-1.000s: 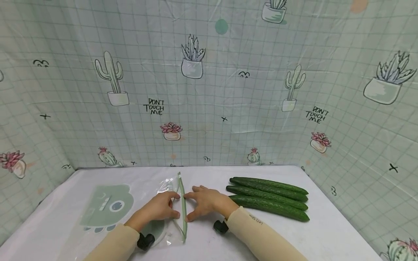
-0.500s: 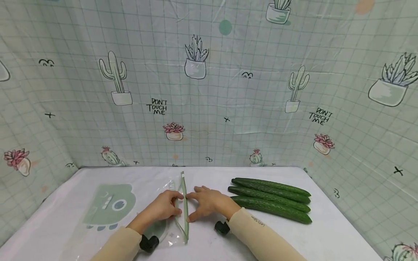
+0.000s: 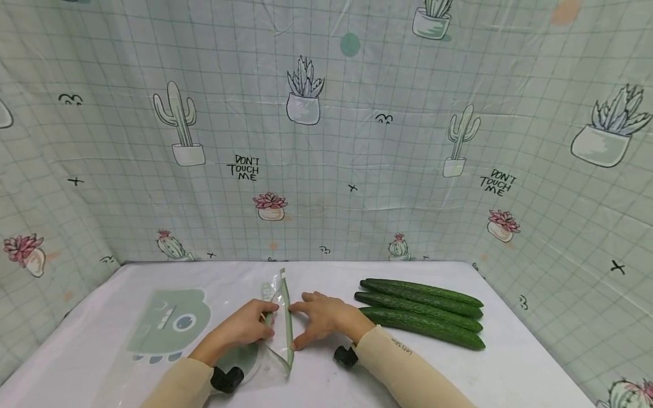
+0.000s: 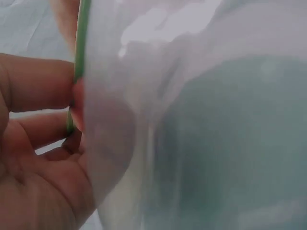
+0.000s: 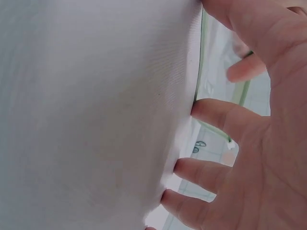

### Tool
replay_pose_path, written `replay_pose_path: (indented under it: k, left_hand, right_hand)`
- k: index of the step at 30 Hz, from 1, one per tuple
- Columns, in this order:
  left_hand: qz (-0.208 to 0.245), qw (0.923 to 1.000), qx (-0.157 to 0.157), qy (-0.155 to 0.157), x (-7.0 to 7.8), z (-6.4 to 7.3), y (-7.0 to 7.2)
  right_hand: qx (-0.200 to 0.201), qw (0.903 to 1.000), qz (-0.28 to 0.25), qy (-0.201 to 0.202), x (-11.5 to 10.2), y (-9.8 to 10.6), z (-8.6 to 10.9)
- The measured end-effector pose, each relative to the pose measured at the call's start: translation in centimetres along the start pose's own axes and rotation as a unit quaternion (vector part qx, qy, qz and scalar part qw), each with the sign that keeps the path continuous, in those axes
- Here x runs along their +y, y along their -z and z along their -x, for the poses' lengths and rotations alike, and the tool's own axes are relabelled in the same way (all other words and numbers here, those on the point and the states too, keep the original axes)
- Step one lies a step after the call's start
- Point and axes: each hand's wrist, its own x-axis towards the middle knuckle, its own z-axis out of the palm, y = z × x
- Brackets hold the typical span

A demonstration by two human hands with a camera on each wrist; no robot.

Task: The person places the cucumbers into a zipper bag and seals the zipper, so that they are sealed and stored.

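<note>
A clear zip-top plastic bag (image 3: 170, 317) with a green monster print lies flat on the left half of the table, its green-edged mouth facing right. My left hand (image 3: 250, 326) pinches one green rim of that mouth between thumb and fingers, lifting it off the other rim. In the left wrist view the bag (image 4: 235, 143) covers part of the left hand (image 4: 38, 163). My right hand (image 3: 326, 318), fingers spread, touches the opposite green rim (image 3: 288, 328) with its fingertips. Seen from the right wrist, the right hand (image 5: 268, 134) has its fingertips down against the table.
Several long green cucumbers (image 3: 423, 326) lie side by side on the right of the white table (image 3: 510, 368), just beyond the right forearm. A cactus-print curtain (image 3: 326, 170) stands behind the table and along its sides.
My left hand has drawn slightly left with the pinched rim, so the bag's mouth gapes wider. My right hand stays at the other rim. The cucumbers have not moved.
</note>
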Motion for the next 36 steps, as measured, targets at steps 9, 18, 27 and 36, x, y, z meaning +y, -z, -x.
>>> replay_pose_path:
  k: [9,18,27,36]
  left_hand:
    - [0.133,0.9880,-0.062,-0.049,-0.1,1.2,4.2]
    - [0.152,0.9842,-0.075,-0.051,-0.2,1.1,2.9]
    - [0.145,0.9858,-0.071,-0.045,0.1,1.1,1.1]
    - [0.120,0.9906,-0.053,-0.038,0.2,1.5,0.5]
  right_hand:
    - [0.003,0.9994,0.033,-0.007,-0.8,0.3,0.9]
    - [-0.013,0.9999,0.007,0.006,-0.5,0.8,1.4]
    - [0.023,0.9995,0.003,0.020,-0.2,0.1,1.1]
    - [0.024,0.9990,0.029,0.026,-0.4,-0.4,1.0]
